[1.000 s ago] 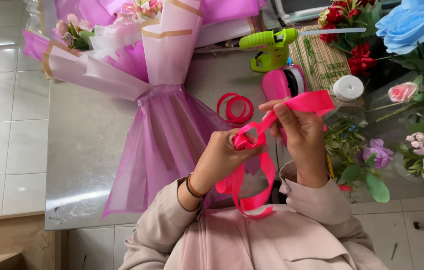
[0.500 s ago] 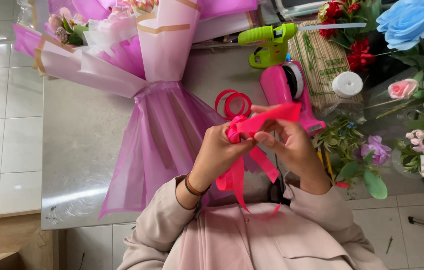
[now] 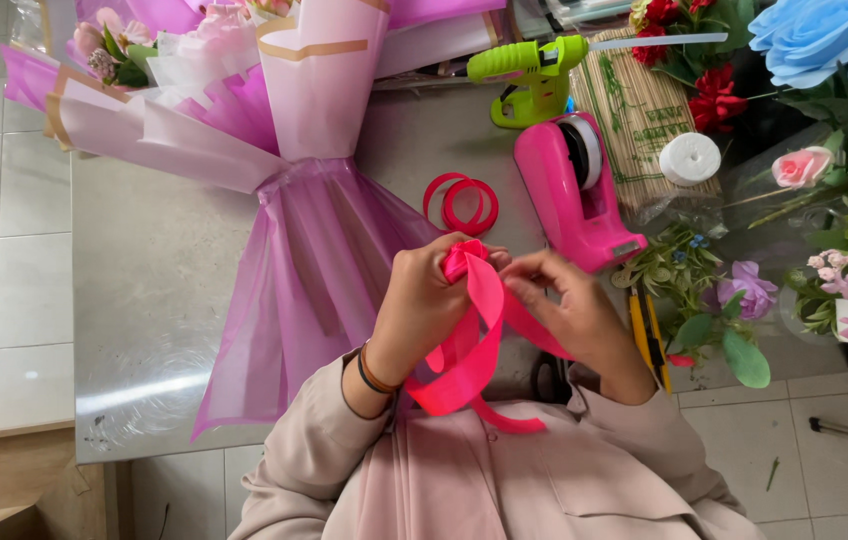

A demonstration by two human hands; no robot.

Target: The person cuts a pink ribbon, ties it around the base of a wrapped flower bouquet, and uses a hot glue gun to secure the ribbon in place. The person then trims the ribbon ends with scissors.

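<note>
Over the counter's near edge: both hands meet above the grey stone counter (image 3: 144, 300), just in front of the person's chest.
Left hand (image 3: 422, 305): fingers curled tight, clamped on the gathered knot of a bright pink satin ribbon (image 3: 474, 330).
Right hand (image 3: 569, 310): fingers half closed, fingertips pinching the ribbon just beside the knot.
Ribbon: loops and tails hang down from the hands towards the lap.
Nearby: pink cellophane-wrapped bouquet (image 3: 314, 230) just left of the hands; pink plastic tape dispenser (image 3: 574, 190) and a small coil of red ribbon (image 3: 461, 203) beyond them.
Change: a second ago the right hand held a ribbon strand stretched up and out; now it has drawn in against the left.
</note>
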